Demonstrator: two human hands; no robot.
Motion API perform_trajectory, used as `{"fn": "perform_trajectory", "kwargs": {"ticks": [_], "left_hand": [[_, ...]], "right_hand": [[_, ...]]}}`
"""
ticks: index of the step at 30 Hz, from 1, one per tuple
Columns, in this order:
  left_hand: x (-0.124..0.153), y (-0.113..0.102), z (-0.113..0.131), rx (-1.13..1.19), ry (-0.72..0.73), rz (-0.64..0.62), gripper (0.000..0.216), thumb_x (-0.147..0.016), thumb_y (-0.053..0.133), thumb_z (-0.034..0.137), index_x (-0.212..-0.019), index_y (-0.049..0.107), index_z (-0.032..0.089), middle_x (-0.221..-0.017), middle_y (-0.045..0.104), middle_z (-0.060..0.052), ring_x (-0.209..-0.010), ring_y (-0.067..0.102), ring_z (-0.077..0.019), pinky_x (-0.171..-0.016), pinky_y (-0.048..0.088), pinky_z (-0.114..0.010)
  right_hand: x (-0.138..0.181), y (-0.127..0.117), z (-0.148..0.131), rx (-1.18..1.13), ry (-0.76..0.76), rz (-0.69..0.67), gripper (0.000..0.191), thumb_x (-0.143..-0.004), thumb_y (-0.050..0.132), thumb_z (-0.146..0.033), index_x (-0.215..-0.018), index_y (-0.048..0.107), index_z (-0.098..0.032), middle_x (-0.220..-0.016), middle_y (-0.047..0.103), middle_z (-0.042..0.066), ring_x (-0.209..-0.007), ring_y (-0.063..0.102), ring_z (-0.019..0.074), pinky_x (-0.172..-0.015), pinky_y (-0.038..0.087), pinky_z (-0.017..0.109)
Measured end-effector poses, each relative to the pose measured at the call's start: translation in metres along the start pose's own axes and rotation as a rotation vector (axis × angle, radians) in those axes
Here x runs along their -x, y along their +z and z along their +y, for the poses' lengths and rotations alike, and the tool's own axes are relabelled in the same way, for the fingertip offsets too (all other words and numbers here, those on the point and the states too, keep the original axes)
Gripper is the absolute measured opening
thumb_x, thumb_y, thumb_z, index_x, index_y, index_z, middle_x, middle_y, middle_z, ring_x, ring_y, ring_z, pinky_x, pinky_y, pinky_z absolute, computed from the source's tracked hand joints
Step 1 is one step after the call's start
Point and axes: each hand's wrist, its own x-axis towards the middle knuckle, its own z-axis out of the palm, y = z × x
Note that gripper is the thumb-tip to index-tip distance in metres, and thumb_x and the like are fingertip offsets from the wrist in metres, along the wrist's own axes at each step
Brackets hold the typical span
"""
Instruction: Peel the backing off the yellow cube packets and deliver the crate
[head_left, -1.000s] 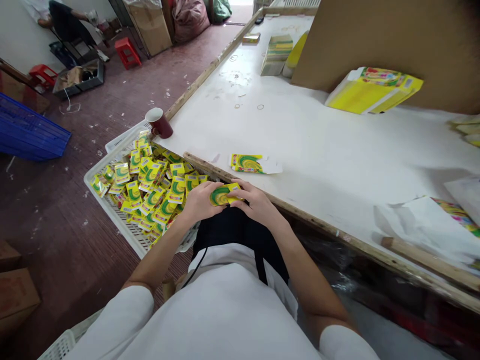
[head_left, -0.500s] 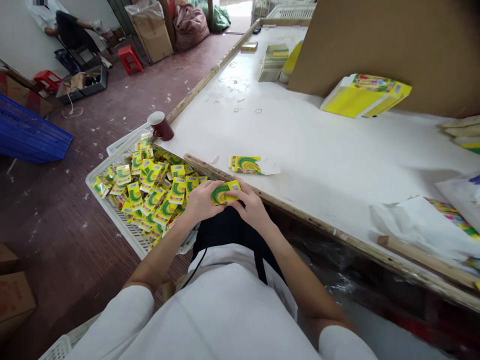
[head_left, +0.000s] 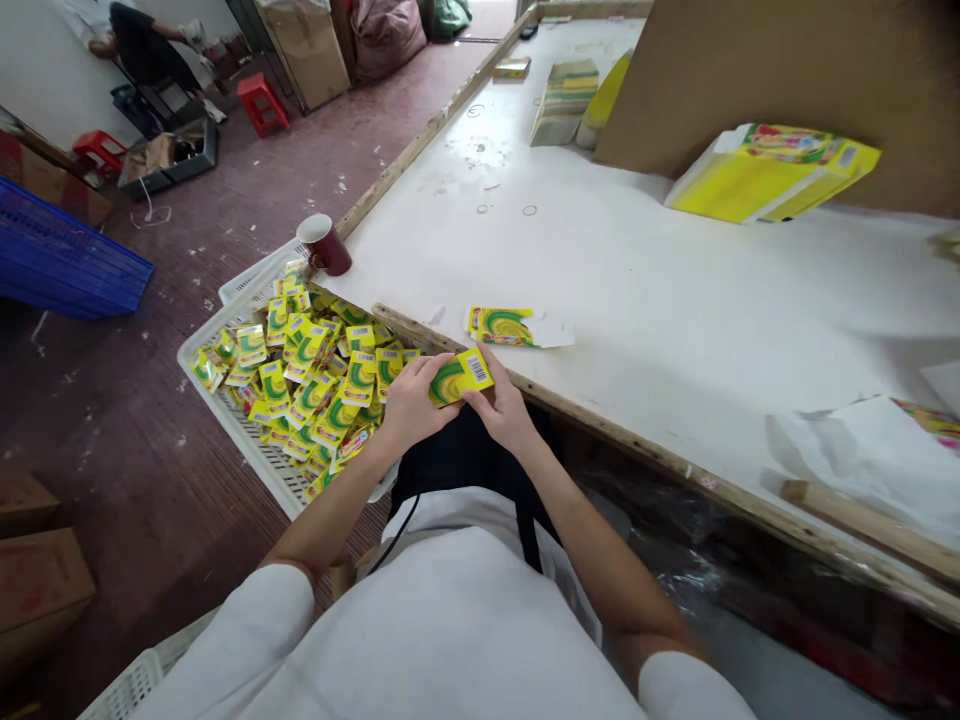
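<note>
Right hand (head_left: 504, 408) shifted on carton (head_left: 453, 383); white basket (head_left: 236, 440) heaped with yellow packets (head_left: 310, 398)

Left hand (head_left: 414, 405), right hand (head_left: 504, 408): both holding yellow box (head_left: 459, 378) | carton (head_left: 501, 327): on white table (head_left: 600, 275) | packets (head_left: 361, 376): in crate (head_left: 241, 445)

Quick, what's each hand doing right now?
Left hand: closed on the left end of a yellow-green box.
Right hand: holding the same box's barcode end.
</note>
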Motion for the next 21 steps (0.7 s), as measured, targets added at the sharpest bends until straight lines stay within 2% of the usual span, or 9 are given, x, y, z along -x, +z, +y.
{"fn": "perform_trajectory", "kwargs": {"ticks": [2, 4, 6, 8, 9, 13, 17, 19, 21], "left_hand": [[0.001, 0.000, -0.002, 0.000, -0.010, -0.012, 0.056, -0.072, 0.074, 0.029, -0.125, 0.058, 0.020, -0.119, 0.067, -0.009, -0.112, 0.063, -0.0249, -0.099, 0.050, -0.038], [0.001, -0.004, -0.012, -0.015, -0.030, -0.015, 0.056, -0.073, 0.074, 0.032, -0.125, 0.057, 0.020, -0.118, 0.067, -0.009, -0.111, 0.063, -0.0251, -0.098, 0.050, -0.038], [-0.001, -0.013, -0.032, -0.069, -0.081, 0.034, 0.056, -0.075, 0.075, 0.036, -0.126, 0.058, 0.021, -0.118, 0.068, -0.009, -0.110, 0.063, -0.0263, -0.098, 0.049, -0.040], [-0.003, -0.024, -0.060, -0.164, -0.188, 0.127, 0.056, -0.076, 0.074, 0.039, -0.127, 0.057, 0.021, -0.119, 0.067, -0.011, -0.113, 0.062, -0.0292, -0.101, 0.046, -0.044], [-0.005, -0.030, -0.074, -0.220, -0.259, 0.164, 0.058, -0.076, 0.074, 0.040, -0.128, 0.057, 0.021, -0.122, 0.067, -0.013, -0.116, 0.061, -0.0318, -0.103, 0.044, -0.047], [-0.003, -0.043, -0.114, -0.380, -0.515, 0.200, 0.078, -0.069, 0.080, 0.041, -0.136, 0.050, 0.015, -0.141, 0.053, -0.024, -0.133, 0.045, -0.0450, -0.109, 0.030, -0.064], [0.008, -0.029, -0.101, -0.188, -0.404, 0.191, 0.076, -0.073, 0.077, 0.041, -0.138, 0.048, 0.016, -0.146, 0.048, -0.022, -0.140, 0.039, -0.0393, -0.114, 0.028, -0.060], [0.011, -0.015, -0.080, 0.098, -0.302, 0.134, 0.077, -0.074, 0.076, 0.045, -0.140, 0.046, 0.019, -0.145, 0.050, -0.019, -0.139, 0.043, -0.0332, -0.113, 0.036, -0.053], [0.007, 0.000, -0.054, 0.456, -0.239, 0.070, 0.086, -0.069, 0.077, 0.053, -0.142, 0.043, 0.022, -0.146, 0.050, -0.016, -0.137, 0.047, -0.0299, -0.106, 0.045, -0.046]], "right_hand": [[-0.006, -0.005, -0.001, 0.002, -0.002, -0.060, 0.082, -0.089, 0.061, -0.049, -0.157, 0.026, -0.020, -0.151, 0.048, 0.014, -0.129, 0.057, 0.0271, -0.107, 0.049, 0.043], [-0.018, -0.020, 0.002, 0.050, -0.001, -0.100, 0.079, -0.085, 0.066, -0.049, -0.152, 0.039, -0.019, -0.142, 0.057, 0.014, -0.123, 0.061, 0.0282, -0.104, 0.051, 0.044], [-0.034, -0.042, 0.010, 0.197, 0.038, 0.033, 0.065, -0.084, 0.067, -0.047, -0.140, 0.055, -0.016, -0.132, 0.064, 0.015, -0.117, 0.064, 0.0300, -0.102, 0.051, 0.047], [-0.050, -0.063, 0.022, 0.444, 0.114, 0.229, 0.054, -0.084, 0.067, -0.038, -0.131, 0.061, -0.012, -0.127, 0.065, 0.019, -0.114, 0.062, 0.0333, -0.102, 0.048, 0.053], [-0.058, -0.070, 0.029, 0.571, 0.149, 0.254, 0.051, -0.083, 0.068, -0.033, -0.129, 0.062, -0.011, -0.125, 0.065, 0.021, -0.114, 0.061, 0.0353, -0.102, 0.047, 0.055], [-0.073, -0.079, 0.048, 0.823, 0.167, 0.139, 0.038, -0.079, 0.063, -0.018, -0.116, 0.067, -0.011, -0.112, 0.066, 0.020, -0.106, 0.059, 0.0352, -0.097, 0.047, 0.054], [-0.069, -0.073, 0.043, 0.735, 0.105, 0.221, 0.028, -0.073, 0.063, -0.016, -0.102, 0.062, -0.016, -0.099, 0.065, 0.014, -0.095, 0.058, 0.0300, -0.091, 0.049, 0.050], [-0.063, -0.065, 0.031, 0.576, 0.111, 0.292, 0.026, -0.074, 0.065, -0.022, -0.098, 0.056, -0.019, -0.091, 0.064, 0.009, -0.084, 0.060, 0.0254, -0.083, 0.052, 0.045], [-0.053, -0.051, 0.015, 0.359, 0.110, 0.275, 0.030, -0.074, 0.070, -0.032, -0.095, 0.051, -0.022, -0.084, 0.063, 0.003, -0.074, 0.060, 0.0207, -0.073, 0.054, 0.039]]}}
